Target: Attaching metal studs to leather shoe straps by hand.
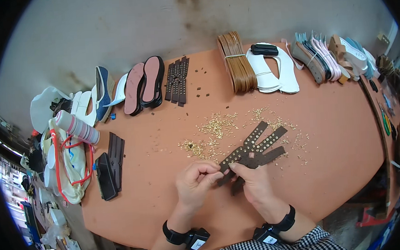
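My right hand grips a dark brown strappy sandal upper, its thumb lying on top of the straps. Rows of small gold studs run along several of its straps, while the strap nearest the right thumb looks plain. At the upper's left edge, my left hand is closed in a pinch with thumb and fingertips together. Whatever sits between those fingertips is too small to make out. Loose gold studs are scattered on the table just beyond both hands.
The orange-brown table carries a studded upper, pink-topped soles, a bundle of tan strips and white cutouts at the back. Dark strips and a black case lie left; tied sandals stand back right.
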### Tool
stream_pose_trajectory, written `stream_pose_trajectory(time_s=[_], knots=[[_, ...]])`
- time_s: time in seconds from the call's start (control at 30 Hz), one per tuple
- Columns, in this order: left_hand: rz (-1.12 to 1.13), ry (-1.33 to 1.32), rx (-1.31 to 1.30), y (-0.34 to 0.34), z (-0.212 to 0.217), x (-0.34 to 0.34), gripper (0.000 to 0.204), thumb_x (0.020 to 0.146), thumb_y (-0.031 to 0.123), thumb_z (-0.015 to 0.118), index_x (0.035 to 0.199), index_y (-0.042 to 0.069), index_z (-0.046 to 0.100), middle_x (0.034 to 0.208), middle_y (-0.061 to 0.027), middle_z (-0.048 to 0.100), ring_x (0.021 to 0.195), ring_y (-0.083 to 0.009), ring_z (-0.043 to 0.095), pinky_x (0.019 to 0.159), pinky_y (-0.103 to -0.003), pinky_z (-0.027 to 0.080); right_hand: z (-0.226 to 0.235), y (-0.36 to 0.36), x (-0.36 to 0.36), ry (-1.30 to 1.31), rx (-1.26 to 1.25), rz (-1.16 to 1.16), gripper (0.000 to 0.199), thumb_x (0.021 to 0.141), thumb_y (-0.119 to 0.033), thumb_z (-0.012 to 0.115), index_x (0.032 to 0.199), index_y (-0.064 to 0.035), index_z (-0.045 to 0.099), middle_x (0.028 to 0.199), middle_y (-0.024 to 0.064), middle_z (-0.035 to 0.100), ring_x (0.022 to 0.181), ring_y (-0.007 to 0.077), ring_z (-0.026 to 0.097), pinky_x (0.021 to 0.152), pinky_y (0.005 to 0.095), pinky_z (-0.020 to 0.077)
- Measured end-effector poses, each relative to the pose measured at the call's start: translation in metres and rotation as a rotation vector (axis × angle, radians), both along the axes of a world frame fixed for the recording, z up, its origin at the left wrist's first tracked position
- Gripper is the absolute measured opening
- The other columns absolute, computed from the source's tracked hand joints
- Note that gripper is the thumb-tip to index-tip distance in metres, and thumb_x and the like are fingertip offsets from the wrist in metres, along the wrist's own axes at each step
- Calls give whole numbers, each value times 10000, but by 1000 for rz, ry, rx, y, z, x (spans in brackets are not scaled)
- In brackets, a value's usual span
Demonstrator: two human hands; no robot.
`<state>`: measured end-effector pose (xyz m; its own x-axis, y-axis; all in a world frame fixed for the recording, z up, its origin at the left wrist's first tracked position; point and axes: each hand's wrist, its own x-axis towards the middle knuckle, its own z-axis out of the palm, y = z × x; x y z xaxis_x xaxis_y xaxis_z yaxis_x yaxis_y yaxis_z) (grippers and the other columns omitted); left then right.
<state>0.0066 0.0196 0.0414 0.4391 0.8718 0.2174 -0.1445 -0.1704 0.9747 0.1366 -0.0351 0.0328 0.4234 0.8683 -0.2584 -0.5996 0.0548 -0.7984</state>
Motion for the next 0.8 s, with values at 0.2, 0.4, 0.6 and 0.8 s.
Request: stream_pose_trajectory(time_s=[0.2, 0.4, 0.6, 0.8], knots=[[11, 150, 301, 2, -13, 3, 161, 658, -58, 690, 766, 8, 590, 1014, -119, 480, 899, -176, 518, 710, -261, 479, 5, -2, -2, 141, 33, 14, 144, 757, 49, 578, 863, -34, 528, 744, 39, 583, 630, 101, 563, 507, 203, 416], [18, 160, 306, 2, -17, 5, 179, 644, -20, 719, 767, 5, 591, 1009, -120, 487, 910, -194, 510, 757, -284, 454, 2, -6, -2, 193, 28, 25, 177, 757, 55, 579, 893, -35, 512, 774, 38, 560, 660, 104, 549, 533, 212, 425], [52, 171, 391, 3, -19, 5, 170, 643, 3, 725, 741, 14, 587, 991, -118, 506, 883, -194, 516, 762, -295, 447, 2, -7, -4, 239, 55, 47, 160, 767, 56, 567, 890, -32, 513, 789, 39, 554, 668, 107, 545, 552, 220, 441], [71, 174, 455, 3, -20, 6, 168, 643, 10, 727, 734, 27, 587, 1004, -118, 500, 858, -181, 517, 747, -284, 450, 4, -7, -6, 239, 57, 35, 167, 767, 59, 568, 898, -33, 518, 803, 41, 557, 674, 105, 546, 557, 220, 448]])
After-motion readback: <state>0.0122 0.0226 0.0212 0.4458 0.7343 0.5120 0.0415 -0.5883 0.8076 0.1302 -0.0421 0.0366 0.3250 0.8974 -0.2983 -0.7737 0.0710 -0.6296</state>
